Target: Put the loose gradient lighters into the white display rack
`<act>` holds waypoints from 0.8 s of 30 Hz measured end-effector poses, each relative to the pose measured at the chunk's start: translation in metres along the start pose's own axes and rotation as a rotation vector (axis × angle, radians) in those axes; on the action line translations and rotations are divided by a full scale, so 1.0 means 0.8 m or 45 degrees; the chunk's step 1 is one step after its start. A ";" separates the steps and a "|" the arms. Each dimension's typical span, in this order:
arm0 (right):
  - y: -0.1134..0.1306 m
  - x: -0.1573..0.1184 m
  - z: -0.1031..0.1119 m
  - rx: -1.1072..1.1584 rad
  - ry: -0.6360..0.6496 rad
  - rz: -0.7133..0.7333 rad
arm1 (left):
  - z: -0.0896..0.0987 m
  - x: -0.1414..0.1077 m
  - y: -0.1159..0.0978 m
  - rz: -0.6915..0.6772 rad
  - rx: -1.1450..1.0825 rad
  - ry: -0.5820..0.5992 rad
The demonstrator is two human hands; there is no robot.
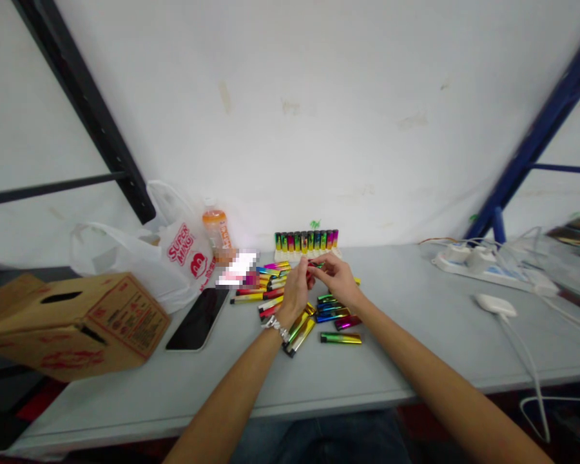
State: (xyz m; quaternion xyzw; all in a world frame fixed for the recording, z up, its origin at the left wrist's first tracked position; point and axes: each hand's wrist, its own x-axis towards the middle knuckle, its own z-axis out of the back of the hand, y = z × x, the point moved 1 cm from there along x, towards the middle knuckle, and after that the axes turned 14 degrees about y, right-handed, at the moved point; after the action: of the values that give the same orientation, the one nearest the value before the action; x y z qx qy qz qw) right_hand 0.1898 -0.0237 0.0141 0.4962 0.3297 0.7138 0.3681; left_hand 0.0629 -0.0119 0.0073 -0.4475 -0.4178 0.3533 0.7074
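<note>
Lighters (pixel 341 338) lie loose just below centre frame. At centre, the left hand (pixel 297 290) and right hand (pixel 339 277) pinch what looks like a reddish lighter (pixel 310 277), best gripped lightly and steadily; beyond, upright lighters (pixel 304 241) stand in a row.

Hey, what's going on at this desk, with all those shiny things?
Someone sits working with bare hands. The left hand seems to hold a small reddish thing, mostly hidden by fingers, and the right hand's fingertips meet at it. Shiny, colourful loose lighters, or what look like them, lie scattered around and below the hands. Behind, an upright row of lighters stands in a pale holder near the wall.
</note>
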 end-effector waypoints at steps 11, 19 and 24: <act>-0.023 0.044 0.026 0.111 -0.117 0.000 | 0.056 -0.017 0.003 -0.054 0.547 -0.081; -0.042 0.154 0.023 -0.764 0.218 0.093 | 0.061 -0.029 0.009 -0.144 0.774 0.134; -0.058 0.175 0.016 -1.034 0.310 0.094 | 0.057 -0.030 0.011 -0.137 0.884 0.157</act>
State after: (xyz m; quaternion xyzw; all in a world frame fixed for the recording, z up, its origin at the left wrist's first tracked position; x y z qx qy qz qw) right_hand 0.1776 0.1209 0.0445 0.2347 0.0449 0.8518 0.4661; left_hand 0.0104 -0.0144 0.0036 -0.1781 -0.2524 0.4087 0.8588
